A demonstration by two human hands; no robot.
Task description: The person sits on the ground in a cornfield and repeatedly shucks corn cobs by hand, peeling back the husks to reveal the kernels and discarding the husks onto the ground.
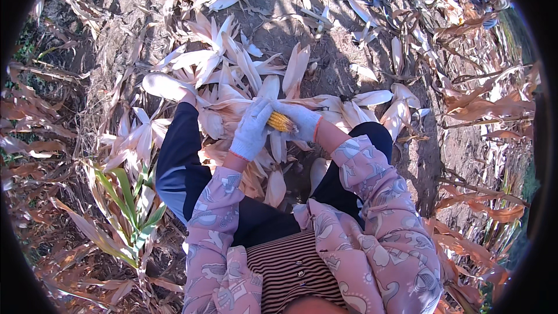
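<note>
A yellow ear of corn (281, 121) lies between my gloved hands, its kernels bare toward the end pointing right and toward me. My left hand (251, 130), in a white knit glove, is closed around its left side. From the right, my right hand (301, 119), gloved alike with an orange cuff edge, closes over the ear's far side. The two hands touch at the fingers and hide the ear's far end. Pale dry husks (224, 96) spread around and beneath the hands.
My bent legs in dark trousers (180, 160) frame the husk pile, with a pale shoe (165, 88) at the left. Part-green corn leaves (129, 203) stand at the lower left. Dry stalks and leaves (485, 110) cover the right side. Bare soil (343, 58) shows ahead.
</note>
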